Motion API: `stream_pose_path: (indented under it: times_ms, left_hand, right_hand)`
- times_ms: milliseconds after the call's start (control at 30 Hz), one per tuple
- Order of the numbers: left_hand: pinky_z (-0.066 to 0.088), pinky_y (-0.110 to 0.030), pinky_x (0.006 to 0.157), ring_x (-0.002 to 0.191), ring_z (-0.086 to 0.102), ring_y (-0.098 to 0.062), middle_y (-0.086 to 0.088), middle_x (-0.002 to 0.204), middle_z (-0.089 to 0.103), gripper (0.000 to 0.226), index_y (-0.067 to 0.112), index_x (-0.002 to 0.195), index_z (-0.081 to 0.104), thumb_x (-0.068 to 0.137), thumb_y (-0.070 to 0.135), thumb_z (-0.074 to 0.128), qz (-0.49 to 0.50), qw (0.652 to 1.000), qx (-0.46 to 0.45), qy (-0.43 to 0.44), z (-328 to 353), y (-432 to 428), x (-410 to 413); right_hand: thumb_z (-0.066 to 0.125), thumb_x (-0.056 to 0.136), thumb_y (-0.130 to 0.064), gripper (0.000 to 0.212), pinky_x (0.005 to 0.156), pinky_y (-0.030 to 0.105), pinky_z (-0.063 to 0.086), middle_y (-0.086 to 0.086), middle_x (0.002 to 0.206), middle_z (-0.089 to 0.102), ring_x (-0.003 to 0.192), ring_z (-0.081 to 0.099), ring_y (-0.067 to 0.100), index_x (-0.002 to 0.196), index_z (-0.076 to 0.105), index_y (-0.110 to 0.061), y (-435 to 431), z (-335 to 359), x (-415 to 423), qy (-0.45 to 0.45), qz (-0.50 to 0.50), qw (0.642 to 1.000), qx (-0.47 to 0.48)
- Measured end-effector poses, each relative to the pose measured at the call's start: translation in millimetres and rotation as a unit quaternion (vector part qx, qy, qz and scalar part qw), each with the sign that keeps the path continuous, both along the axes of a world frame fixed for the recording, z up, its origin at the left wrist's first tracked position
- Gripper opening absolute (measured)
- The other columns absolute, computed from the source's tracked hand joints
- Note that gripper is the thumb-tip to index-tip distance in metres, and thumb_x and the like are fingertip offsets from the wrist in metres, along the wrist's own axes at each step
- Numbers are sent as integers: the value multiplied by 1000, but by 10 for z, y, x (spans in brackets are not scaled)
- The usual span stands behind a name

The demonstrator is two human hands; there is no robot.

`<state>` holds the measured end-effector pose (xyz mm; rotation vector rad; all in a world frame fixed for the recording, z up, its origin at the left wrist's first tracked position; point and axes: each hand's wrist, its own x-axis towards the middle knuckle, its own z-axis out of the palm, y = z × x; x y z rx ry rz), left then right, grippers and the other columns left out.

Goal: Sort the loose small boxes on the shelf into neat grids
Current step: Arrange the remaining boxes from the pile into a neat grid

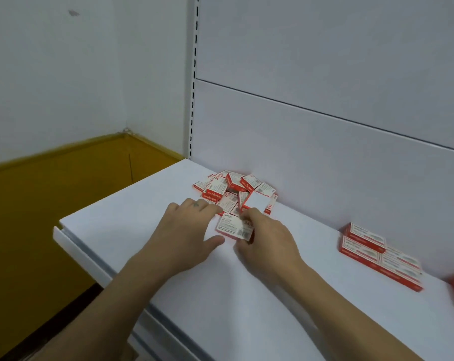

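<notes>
Reaching forward with both bare forearms [132, 287], angled toward each other. Laying the left hand [192, 230] palm down, fingers straight and pointing ahead, thumb spread out to the right. Pinching the right edge of a small box [232, 226] with the right hand [268, 242], fingers curled, knuckles up. Holding the two hands near each other without touching

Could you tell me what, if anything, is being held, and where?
The right hand pinches a small box by its right end; the left hand grips nothing.
</notes>
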<state>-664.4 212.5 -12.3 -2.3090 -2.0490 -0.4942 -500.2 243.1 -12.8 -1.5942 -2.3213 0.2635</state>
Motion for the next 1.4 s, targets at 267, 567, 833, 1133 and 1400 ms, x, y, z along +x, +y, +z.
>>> stream_pose_path:
  times_ms: [267,567,833,1133,1400]
  left_hand:
    - [23,-40,113,136,28,-17,8,150,32,69,35,145,22,87,53,55,-106,994,-13,0,107,266,344]
    - [40,-30,91,112,48,-11,12,120,56,50,36,126,43,82,47,64,-275,956,-5,-100,156,618,1236]
    - [49,-19,76,90,55,-1,15,100,63,36,30,108,57,77,34,74,-290,918,-5,-269,-134,631,1745]
    - [42,-4,69,88,55,3,20,101,59,40,38,104,49,76,31,76,-292,909,-44,-294,-189,542,1653]
    - [42,-11,82,95,46,7,16,102,55,39,25,109,56,75,40,68,-378,890,39,-251,-267,548,1640]
  right_hand:
    - [64,82,-16,39,73,27,48,-9,105,67,82,59,12,118,55,-29,-54,242,561,50,-15,999,12]
    - [68,82,-11,38,75,23,47,-15,92,61,75,55,3,114,59,-31,-206,362,1386,98,-147,983,40]
    - [70,80,-9,47,83,29,53,-12,105,65,84,64,4,122,58,-27,-294,91,1677,217,-263,937,74]
    - [69,78,-35,40,83,29,53,-20,102,66,92,62,0,117,59,-34,-420,27,1481,262,-253,931,25]
    - [76,74,-38,39,80,28,57,-13,94,70,85,66,2,109,60,-31,-455,-1,1409,374,-272,885,-61]
